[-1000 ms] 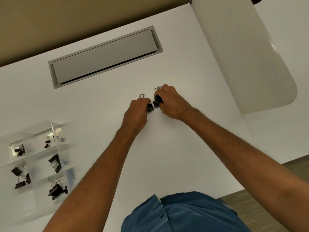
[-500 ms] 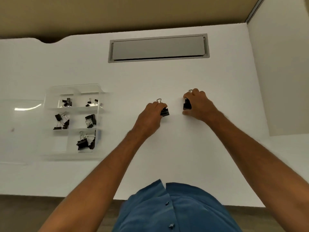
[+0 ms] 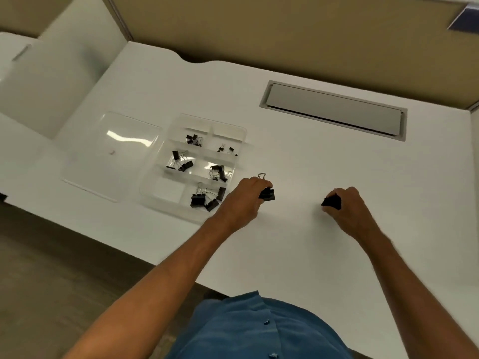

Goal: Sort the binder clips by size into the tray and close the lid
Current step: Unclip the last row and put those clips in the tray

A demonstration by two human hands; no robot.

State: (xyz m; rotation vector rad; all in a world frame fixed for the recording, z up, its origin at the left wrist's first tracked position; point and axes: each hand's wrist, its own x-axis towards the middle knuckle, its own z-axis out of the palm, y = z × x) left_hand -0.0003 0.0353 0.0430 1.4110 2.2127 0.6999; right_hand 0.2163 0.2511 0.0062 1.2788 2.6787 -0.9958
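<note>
A clear plastic tray [image 3: 241, 130] with several compartments sits on the white desk, holding black binder clips grouped by size. Its clear lid [image 3: 103, 161] lies open flat to the tray's left. My left hand [image 3: 241, 200] grips a large black binder clip [image 3: 267, 194] just right of the tray's near corner, the clip's wire handle sticking up behind my fingers. My right hand [image 3: 350, 211] holds another black binder clip [image 3: 331, 202] further right, above the desk surface.
A grey cable hatch [image 3: 334, 110] is set into the white desk [image 3: 298, 161] at the back right. A tan partition [image 3: 285, 29] runs behind the desk. A white side panel [image 3: 57, 81] stands at the left. The desk's near edge and the floor [image 3: 51, 268] lie at lower left.
My left hand has carried its clip leftward to the tray's near corner. My hands have drawn further apart, each still holding a clip. The view has swung left, showing the whole tray and lid.
</note>
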